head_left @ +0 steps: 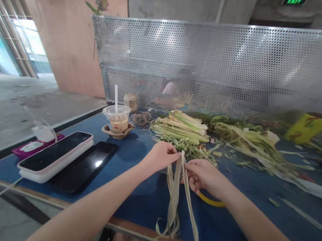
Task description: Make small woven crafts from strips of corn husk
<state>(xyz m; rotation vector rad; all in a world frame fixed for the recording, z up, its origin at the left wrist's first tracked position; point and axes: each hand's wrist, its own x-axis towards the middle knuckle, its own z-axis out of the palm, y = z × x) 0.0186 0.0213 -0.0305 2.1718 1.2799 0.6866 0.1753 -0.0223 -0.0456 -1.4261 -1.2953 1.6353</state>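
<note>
Your left hand and right hand pinch the tops of the pale leaf strips, fingers clamped so they hang straight over the table edge. Husk pile sits just behind, within reach.

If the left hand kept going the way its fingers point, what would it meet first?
Probably the right hand: the left hand points right along the pale leaf strips both hands pinch. Depth is unclear.

Perforated metal screen behind blue table — concrete floor, daylit.
</note>
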